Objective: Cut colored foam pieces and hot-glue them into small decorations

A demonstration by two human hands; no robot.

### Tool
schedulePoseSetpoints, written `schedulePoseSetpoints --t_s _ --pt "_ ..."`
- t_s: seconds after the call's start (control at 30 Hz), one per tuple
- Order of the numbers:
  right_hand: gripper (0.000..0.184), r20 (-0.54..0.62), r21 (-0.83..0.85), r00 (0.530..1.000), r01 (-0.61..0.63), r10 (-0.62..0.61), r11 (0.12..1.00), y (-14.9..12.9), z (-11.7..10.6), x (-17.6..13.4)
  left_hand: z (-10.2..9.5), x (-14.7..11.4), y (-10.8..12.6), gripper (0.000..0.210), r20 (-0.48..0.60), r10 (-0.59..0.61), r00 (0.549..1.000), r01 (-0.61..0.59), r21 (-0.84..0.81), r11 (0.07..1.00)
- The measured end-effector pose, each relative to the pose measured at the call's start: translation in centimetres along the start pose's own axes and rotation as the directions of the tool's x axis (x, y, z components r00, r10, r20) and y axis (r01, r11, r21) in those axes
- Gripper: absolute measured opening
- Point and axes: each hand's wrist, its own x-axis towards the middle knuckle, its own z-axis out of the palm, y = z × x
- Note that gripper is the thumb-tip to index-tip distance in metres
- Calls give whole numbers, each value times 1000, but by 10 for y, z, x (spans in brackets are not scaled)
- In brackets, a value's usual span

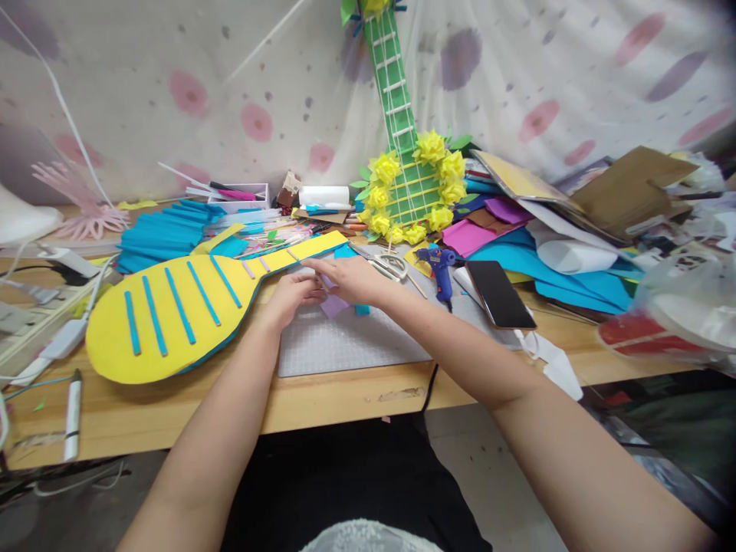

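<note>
Strips [180, 305] cross most of the yellow guitar [166, 307], which lies on the left of our table [339, 402], its neck [315, 246] running far and right. We count 5 blue ones on the body and 3 purple ones on the neck. The neck's far end is bare, so we judge the body well along and the neck part done.

Our left hand [297, 294] curls its fingers just beside the neck; our right hand [352, 277] bends its fingers down towards them. We cannot tell whether either pinches the purple scrap [334, 307] beneath or merely touches it.

The yellow face looks smooth, flat and matte, teardrop-shaped, with a blue edge along its near side. Under our hands is a grey, finely gridded mat [350, 345]. Far left, blue paper [164, 230] lies in ribbed folds. Far off, a green guitar [411, 192] stands tilted, wearing ruffled yellow flowers [379, 169] and thin white strings. Right of our hands rests a blue glue gun [441, 272].
</note>
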Motion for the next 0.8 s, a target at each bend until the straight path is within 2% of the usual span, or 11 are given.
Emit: schedulePoseSetpoints --t_s 0.27,0.57,0.8 --pt "56 -2 -35 1000 8 -8 999 -1 3 3 1 -1 2 22 -25 -6 1000 6 -9 1000" --pt "54 -15 -48 999 32 -33 998 -1 9 4 5 -2 3 22 -122 -19 992 21 10 1000" --pt "59 -43 80 999 26 -22 996 -2 3 1 9 -3 4 17 -153 19 988 -12 47 999"
